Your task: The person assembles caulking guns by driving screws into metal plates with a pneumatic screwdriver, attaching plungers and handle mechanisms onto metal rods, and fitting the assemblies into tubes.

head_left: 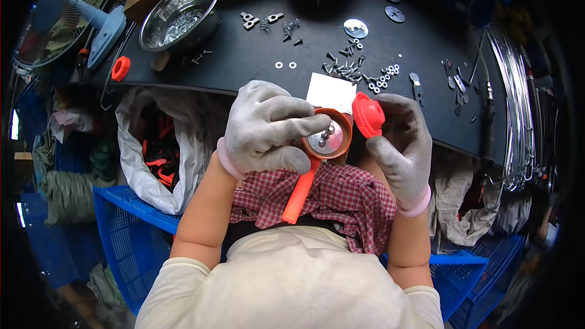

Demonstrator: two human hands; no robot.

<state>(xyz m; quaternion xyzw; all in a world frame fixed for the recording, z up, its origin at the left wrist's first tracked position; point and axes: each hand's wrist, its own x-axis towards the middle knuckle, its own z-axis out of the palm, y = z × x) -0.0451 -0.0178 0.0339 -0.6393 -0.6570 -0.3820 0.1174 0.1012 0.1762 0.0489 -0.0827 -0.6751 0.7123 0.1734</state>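
Observation:
In front of my lap, at the table's near edge, is an orange cup-shaped part with a handle (300, 198). Inside its round rim lies a shiny metal disc (321, 145) with a few small steel balls (323, 142) on it. My gloved left hand (265, 128) grips the cup's left side, its index finger reaching over the rim to the balls and its thumb low by the handle. Between the thumb and fingers of my gloved right hand (399, 146) is a red round cap (368, 116), held just right of the cup, apart from it.
A white card (330, 92) lies at the table edge, near loose screws (347, 70) and washers (384, 79). Farther back are metal discs (356, 28) and a steel bowl (180, 15) of small parts. A fan (103, 30) stands left; long metal rods (512, 109) are right.

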